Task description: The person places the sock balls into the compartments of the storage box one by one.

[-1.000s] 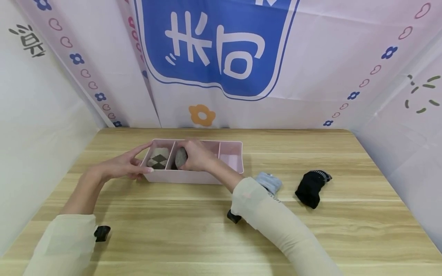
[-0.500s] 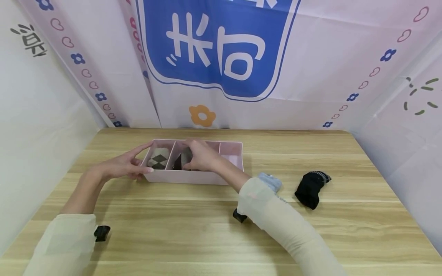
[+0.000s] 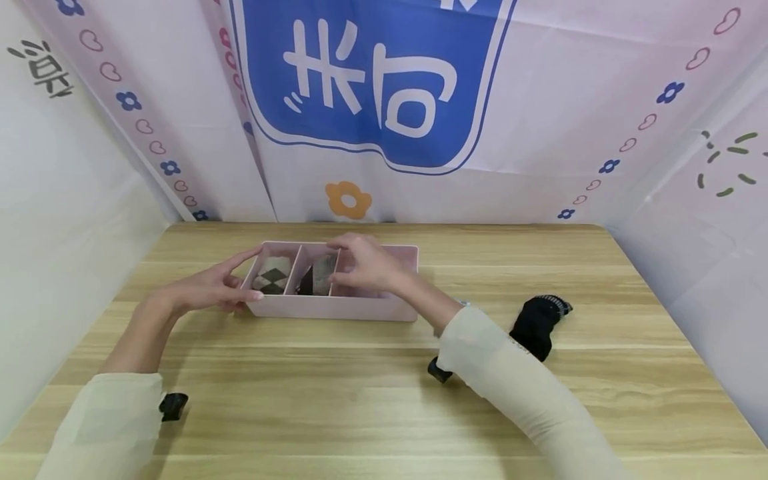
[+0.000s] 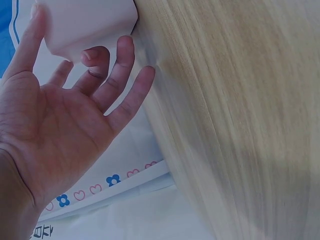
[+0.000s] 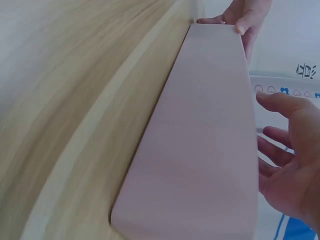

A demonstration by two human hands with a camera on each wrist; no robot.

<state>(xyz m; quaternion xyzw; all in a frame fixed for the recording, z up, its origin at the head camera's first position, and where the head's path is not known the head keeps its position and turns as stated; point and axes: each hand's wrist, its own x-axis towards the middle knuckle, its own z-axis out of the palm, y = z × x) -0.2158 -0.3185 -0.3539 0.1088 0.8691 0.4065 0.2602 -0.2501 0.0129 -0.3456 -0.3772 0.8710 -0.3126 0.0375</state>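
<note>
A pink divided storage box (image 3: 324, 307) stands on the table. Its leftmost compartment holds a beige sock with a dark diamond pattern (image 3: 275, 275); the adjoining one holds a folded grey and dark brown sock (image 3: 324, 270). At the box's left end, my left hand (image 3: 207, 287) rests its straight index finger on the back corner and its thumb on the front rim; its other fingers hang loose in the left wrist view. My right hand (image 3: 372, 267) hovers over the box just right of the grey sock, thumb and fingers apart, nothing between them.
A black sock (image 3: 534, 323) lies on the wooden table (image 3: 300, 400) at right, partly behind the right sleeve (image 3: 510, 380). A light blue sock is almost wholly hidden by that arm. White cloth walls with printed patterns (image 3: 348, 200) enclose the back and sides.
My right hand has let go of the grey sock, leaving it in the second compartment, and has moved right and up. The left hand stays at the box's end.
</note>
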